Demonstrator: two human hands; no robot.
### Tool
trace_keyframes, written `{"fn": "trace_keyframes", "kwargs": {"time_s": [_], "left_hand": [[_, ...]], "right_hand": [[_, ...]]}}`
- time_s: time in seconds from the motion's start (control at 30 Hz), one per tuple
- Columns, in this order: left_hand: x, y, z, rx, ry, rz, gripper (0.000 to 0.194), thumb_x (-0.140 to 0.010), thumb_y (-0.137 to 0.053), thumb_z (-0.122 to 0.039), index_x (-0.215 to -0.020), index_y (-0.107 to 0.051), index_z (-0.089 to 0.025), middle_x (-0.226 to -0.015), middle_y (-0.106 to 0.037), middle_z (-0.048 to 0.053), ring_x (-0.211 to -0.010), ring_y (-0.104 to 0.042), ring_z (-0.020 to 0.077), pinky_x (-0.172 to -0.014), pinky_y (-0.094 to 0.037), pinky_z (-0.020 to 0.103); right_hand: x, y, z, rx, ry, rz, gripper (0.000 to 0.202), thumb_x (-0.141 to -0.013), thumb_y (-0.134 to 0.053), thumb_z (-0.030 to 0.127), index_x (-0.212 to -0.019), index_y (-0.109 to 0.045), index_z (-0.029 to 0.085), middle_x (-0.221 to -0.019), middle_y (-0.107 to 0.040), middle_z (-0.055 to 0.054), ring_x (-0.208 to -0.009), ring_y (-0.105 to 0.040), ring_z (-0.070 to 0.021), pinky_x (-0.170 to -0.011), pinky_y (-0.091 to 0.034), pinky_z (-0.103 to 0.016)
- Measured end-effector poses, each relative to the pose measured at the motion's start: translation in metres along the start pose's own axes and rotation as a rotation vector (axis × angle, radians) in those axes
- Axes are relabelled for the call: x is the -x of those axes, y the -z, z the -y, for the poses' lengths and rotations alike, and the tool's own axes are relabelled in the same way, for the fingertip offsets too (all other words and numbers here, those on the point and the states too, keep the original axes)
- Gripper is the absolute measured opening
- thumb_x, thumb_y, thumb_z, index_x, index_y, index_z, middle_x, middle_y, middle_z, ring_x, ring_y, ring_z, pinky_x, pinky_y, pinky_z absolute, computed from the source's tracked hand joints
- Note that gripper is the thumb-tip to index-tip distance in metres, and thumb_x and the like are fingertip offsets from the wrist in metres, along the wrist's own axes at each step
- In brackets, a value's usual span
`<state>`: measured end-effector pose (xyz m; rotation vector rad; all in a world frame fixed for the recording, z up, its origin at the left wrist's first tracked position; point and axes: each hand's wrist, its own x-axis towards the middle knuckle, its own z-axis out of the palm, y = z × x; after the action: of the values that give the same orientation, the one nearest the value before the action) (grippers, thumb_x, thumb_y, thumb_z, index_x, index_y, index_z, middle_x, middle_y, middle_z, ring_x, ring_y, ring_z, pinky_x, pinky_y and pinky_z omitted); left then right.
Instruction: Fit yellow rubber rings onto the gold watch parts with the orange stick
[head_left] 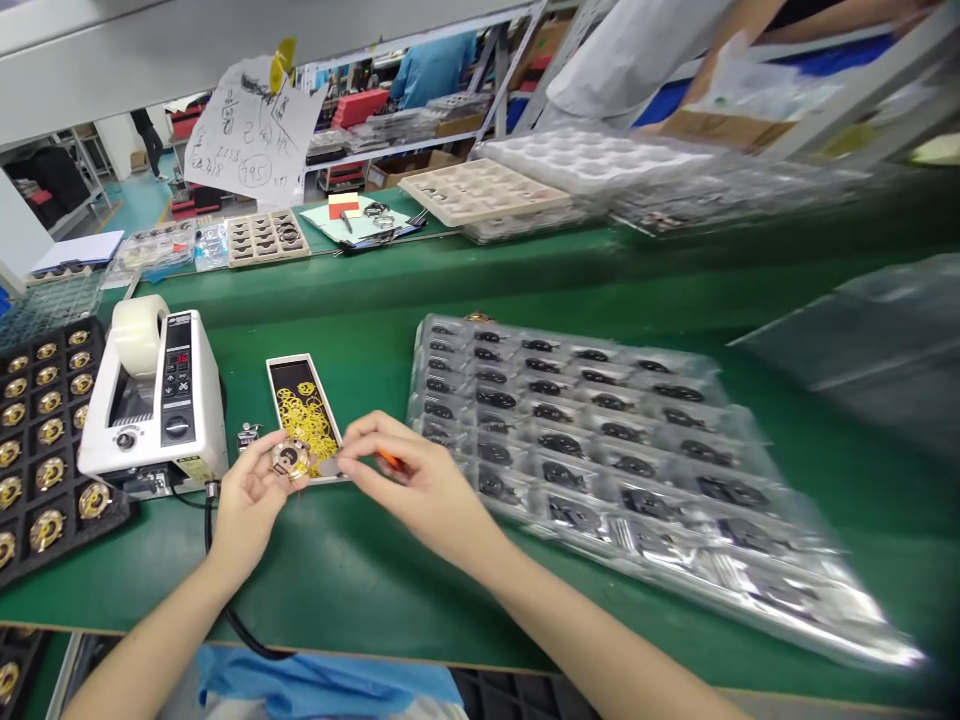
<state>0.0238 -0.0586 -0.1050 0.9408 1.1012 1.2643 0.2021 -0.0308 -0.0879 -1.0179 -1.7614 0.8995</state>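
Between the fingertips of my left hand [255, 490] is a round, gold-rimmed watch movement [291, 458], held face up above the near end of a narrow white-edged tray. That tray [274, 388] contains many small yellow rings and flat yellow pieces [309, 412]. My right hand [409, 475] is closed close beside the movement, thumb and forefinger pinched together. A slim orange tool [391, 460] shows between its fingers; the tool's working end is too small to make out. A small metal counter [248, 434] stands just behind my left hand.
Left stands a white tape dispenser [154, 400], beside a black tray [67, 500] of gold round parts. A clear plastic tray [600, 430] of black parts lies to the right. Behind are a clipboard [360, 220] and beige trays [484, 190]. A cable [232, 610] crosses the front edge.
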Motion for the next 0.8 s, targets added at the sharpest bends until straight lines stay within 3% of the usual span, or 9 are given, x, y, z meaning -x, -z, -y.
{"fn": "trace_keyframes", "kwargs": {"time_s": [0.1,0.3,0.53,0.8], "left_hand": [[0.0,0.0,0.001,-0.017,-0.033,0.03,0.043,-0.075,-0.073,-0.029,-0.115,-0.061,-0.018,-0.115,-0.07,0.01,-0.103,-0.068,0.0225,-0.087,-0.057,0.033],[0.004,0.0,0.003,-0.038,-0.083,0.091,0.044,-0.081,-0.07,-0.038,-0.118,-0.058,-0.018,-0.121,-0.067,0.013,-0.101,-0.068,0.0219,-0.086,-0.057,0.031],[0.007,-0.004,0.005,-0.083,-0.065,0.127,0.046,-0.082,-0.068,-0.042,-0.121,-0.056,-0.02,-0.118,-0.069,0.012,-0.101,-0.069,0.0228,-0.087,-0.056,0.032],[0.007,-0.005,0.008,-0.059,-0.071,0.126,0.04,-0.084,-0.066,-0.032,-0.12,-0.056,-0.02,-0.118,-0.07,0.01,-0.105,-0.068,0.0215,-0.092,-0.055,0.032]], "right_hand": [[-0.009,-0.017,0.0,-0.112,-0.064,0.015,0.015,-0.08,-0.06,0.024,-0.067,-0.065,0.02,-0.079,-0.056,-0.003,-0.06,-0.046,-0.011,-0.054,-0.039,-0.025],[-0.01,-0.024,-0.009,-0.182,-0.154,0.004,0.015,-0.078,-0.06,0.024,-0.065,-0.066,0.018,-0.078,-0.055,-0.001,-0.054,-0.037,-0.0085,-0.052,-0.033,-0.025],[-0.006,-0.025,-0.006,-0.202,-0.149,-0.033,0.015,-0.078,-0.061,0.023,-0.066,-0.067,0.02,-0.08,-0.055,-0.002,-0.056,-0.041,-0.0091,-0.051,-0.037,-0.024],[-0.005,-0.027,-0.007,-0.193,-0.108,-0.06,0.015,-0.078,-0.06,0.021,-0.065,-0.066,0.02,-0.077,-0.056,-0.002,-0.057,-0.044,-0.0095,-0.051,-0.039,-0.023]]}}
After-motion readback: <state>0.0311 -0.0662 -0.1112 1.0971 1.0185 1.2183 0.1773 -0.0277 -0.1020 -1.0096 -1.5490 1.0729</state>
